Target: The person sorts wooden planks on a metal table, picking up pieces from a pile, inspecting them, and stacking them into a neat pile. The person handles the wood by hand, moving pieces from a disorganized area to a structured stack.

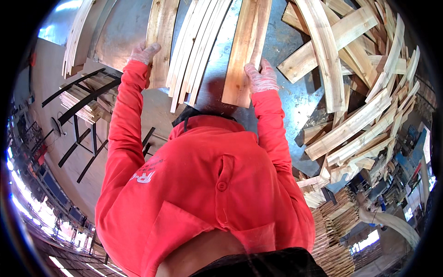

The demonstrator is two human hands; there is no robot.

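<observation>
Two pale wooden boards sit under the person's hands on a shiny grey-blue metal table (288, 111). The left board (162, 41) is flat-faced and light tan, with a straight grain; its near end is cut square. The right board (240, 60) is warmer, yellow to orange-brown, with darker streaks along its length and its near end overhanging towards the red jacket (198, 161). Between them, several narrow strips (196, 51) lie side by side, their cream edges turned up and their near ends uneven.

Both arms reach forward from the jacket, sleeves down to the wrists, elbows bent slightly outward. The left hand (144, 54), in a thin whitish covering, grips the left board at its outer edge, thumb laid over the upper face; its other fingers are mostly hidden. The right hand (262, 77), covered likewise, is at the outer edge of the right board, thumb against the wood and fingers bent beside it; how firmly they close cannot be told.

Farther right, loose planks (355, 69) lie crossed in a jumbled heap.
</observation>
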